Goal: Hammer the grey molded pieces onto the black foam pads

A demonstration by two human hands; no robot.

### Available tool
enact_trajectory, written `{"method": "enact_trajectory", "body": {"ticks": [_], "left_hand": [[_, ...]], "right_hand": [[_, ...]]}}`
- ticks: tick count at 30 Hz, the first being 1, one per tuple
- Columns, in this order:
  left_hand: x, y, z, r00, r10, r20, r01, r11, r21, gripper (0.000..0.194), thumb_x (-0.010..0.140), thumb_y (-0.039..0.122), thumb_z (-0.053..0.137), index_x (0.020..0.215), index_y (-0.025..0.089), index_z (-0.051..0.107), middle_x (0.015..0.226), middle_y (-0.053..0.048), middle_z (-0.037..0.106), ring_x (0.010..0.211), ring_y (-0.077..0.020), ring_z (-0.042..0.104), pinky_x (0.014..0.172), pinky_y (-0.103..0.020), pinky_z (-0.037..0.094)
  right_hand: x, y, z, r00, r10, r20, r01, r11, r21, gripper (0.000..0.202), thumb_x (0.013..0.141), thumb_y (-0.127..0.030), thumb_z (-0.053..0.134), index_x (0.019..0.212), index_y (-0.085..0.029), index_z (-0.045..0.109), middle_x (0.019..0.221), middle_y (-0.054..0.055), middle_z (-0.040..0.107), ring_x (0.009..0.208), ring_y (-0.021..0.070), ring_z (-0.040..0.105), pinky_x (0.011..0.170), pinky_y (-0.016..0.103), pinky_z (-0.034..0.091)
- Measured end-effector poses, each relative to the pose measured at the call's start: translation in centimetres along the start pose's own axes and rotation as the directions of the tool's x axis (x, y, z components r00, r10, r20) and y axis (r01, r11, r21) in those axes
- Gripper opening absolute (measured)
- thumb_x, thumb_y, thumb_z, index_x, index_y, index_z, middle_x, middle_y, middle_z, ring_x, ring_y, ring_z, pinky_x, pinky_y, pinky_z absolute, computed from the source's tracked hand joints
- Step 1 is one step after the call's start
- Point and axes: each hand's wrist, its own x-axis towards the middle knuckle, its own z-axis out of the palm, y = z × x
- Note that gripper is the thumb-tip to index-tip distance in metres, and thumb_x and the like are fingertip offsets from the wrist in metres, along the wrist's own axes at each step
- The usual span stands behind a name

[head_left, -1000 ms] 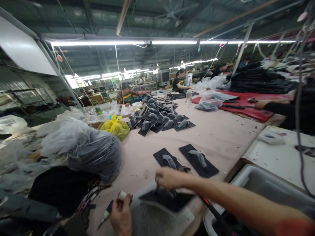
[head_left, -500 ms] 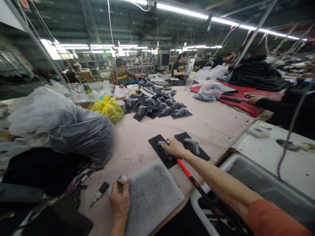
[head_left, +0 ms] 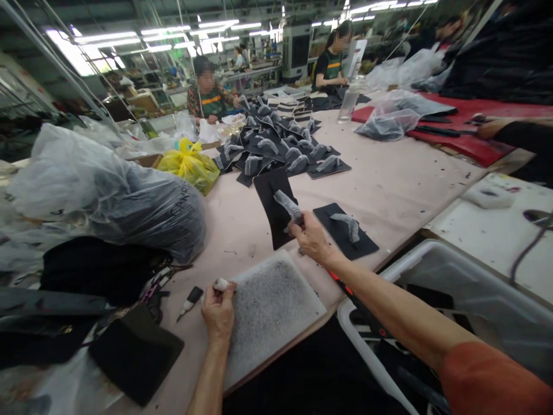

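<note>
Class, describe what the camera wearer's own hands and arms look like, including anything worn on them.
The left hand and right hand are gloveless. A plain orange-red sleeve leaves the right forearm bare; the left forearm is bare as far as it shows.

My right hand [head_left: 314,239] has now pulled the black panel [head_left: 268,193] up from lying flat into a steep tilt.

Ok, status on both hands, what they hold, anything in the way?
Left hand pinching small white object, at speckled board's edge. Right hand gripping tilted black panel. Second panel close on its right, nothing visibly blocking.
</note>
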Motion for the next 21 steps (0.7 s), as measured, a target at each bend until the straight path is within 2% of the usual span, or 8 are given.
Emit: {"method": "enact_trajectory", "body": {"ticks": [3, 5, 8, 10, 12, 15, 18, 21], "left_hand": [[-0.3, 0.5, 0.0, 1.000, 0.002, 0.020, -0.001, 0.999, -0.054, 0.037, 0.076, 0.042, 0.072, 0.099, 0.013, 0.067, 0.094, -0.011, 0.076, 0.086, -0.0214, 0.071, 0.078, -0.030, 0.056], [-0.7, 1.6, 0.4, 0.999, 0.031, 0.037, -0.028, 0.996, -0.082, 0.037, 0.078, 0.039, 0.072, 0.103, 0.013, 0.066, 0.100, -0.012, 0.075, 0.090, -0.0211, 0.071, 0.080, -0.030, 0.056], [-1.4, 3.5, 2.2, 0.992, 0.077, 0.098, -0.061, 0.986, -0.156, 0.036, 0.080, 0.038, 0.071, 0.106, 0.014, 0.064, 0.103, -0.012, 0.075, 0.093, -0.0207, 0.072, 0.084, -0.031, 0.056], [-1.6, 4.1, 3.8, 0.982, 0.100, 0.161, -0.068, 0.980, -0.189, 0.036, 0.081, 0.038, 0.070, 0.107, 0.014, 0.062, 0.103, -0.012, 0.075, 0.095, -0.0207, 0.071, 0.087, -0.032, 0.056], [-1.6, 4.0, 5.6, 0.969, 0.121, 0.216, -0.080, 0.978, -0.192, 0.035, 0.082, 0.039, 0.069, 0.106, 0.015, 0.062, 0.103, -0.012, 0.075, 0.095, -0.0205, 0.071, 0.088, -0.033, 0.056], [-1.4, 2.9, 7.4, 0.939, 0.139, 0.316, -0.086, 0.981, -0.175, 0.030, 0.082, 0.039, 0.067, 0.102, 0.016, 0.062, 0.102, -0.011, 0.075, 0.094, -0.0201, 0.072, 0.089, -0.033, 0.056], [-1.3, 1.8, 8.1, 0.916, 0.137, 0.377, -0.084, 0.985, -0.153, 0.030, 0.083, 0.040, 0.066, 0.102, 0.017, 0.062, 0.102, -0.010, 0.075, 0.095, -0.0202, 0.072, 0.089, -0.032, 0.056], [-1.3, 1.4, 8.1, 0.908, 0.133, 0.396, -0.088, 0.988, -0.130, 0.030, 0.084, 0.040, 0.064, 0.104, 0.018, 0.061, 0.102, -0.008, 0.076, 0.096, -0.0202, 0.071, 0.089, -0.032, 0.055]], "right_hand": [[-4.8, -2.3, 0.0, 0.985, 0.013, 0.173, -0.010, 1.000, -0.018, 0.052, 0.089, -0.031, 0.052, 0.136, -0.013, 0.043, 0.095, 0.010, 0.070, 0.081, 0.0208, 0.065, 0.077, 0.033, 0.048], [-9.0, -2.9, 0.5, 0.950, 0.039, 0.309, -0.022, 0.998, -0.059, 0.064, 0.088, -0.027, 0.052, 0.147, -0.013, 0.034, 0.101, 0.013, 0.070, 0.088, 0.0230, 0.067, 0.082, 0.035, 0.049], [-14.8, -2.6, 2.0, 0.879, 0.064, 0.472, -0.013, 0.994, -0.111, 0.065, 0.089, -0.025, 0.049, 0.151, -0.013, 0.032, 0.111, 0.016, 0.070, 0.098, 0.0256, 0.067, 0.087, 0.038, 0.049], [-17.2, -2.2, 3.0, 0.863, 0.079, 0.500, -0.018, 0.992, -0.126, 0.065, 0.090, -0.025, 0.046, 0.152, -0.012, 0.031, 0.117, 0.018, 0.068, 0.102, 0.0264, 0.067, 0.088, 0.038, 0.049], [-18.2, -2.2, 3.6, 0.868, 0.100, 0.487, -0.035, 0.989, -0.141, 0.064, 0.092, -0.026, 0.044, 0.152, -0.009, 0.029, 0.117, 0.018, 0.068, 0.102, 0.0268, 0.067, 0.088, 0.039, 0.049], [-18.1, -2.5, 3.8, 0.869, 0.146, 0.473, -0.076, 0.984, -0.163, 0.059, 0.093, -0.028, 0.044, 0.147, -0.008, 0.036, 0.113, 0.018, 0.069, 0.101, 0.0271, 0.068, 0.088, 0.038, 0.049], [-17.4, -2.8, 3.3, 0.861, 0.176, 0.477, -0.122, 0.982, -0.142, 0.051, 0.093, -0.031, 0.046, 0.139, -0.011, 0.046, 0.108, 0.015, 0.070, 0.100, 0.0271, 0.067, 0.089, 0.037, 0.047], [-17.0, -2.8, 2.6, 0.853, 0.161, 0.497, -0.149, 0.987, -0.064, 0.050, 0.095, -0.037, 0.047, 0.139, -0.014, 0.048, 0.105, 0.012, 0.070, 0.098, 0.0255, 0.066, 0.088, 0.037, 0.047]]}}
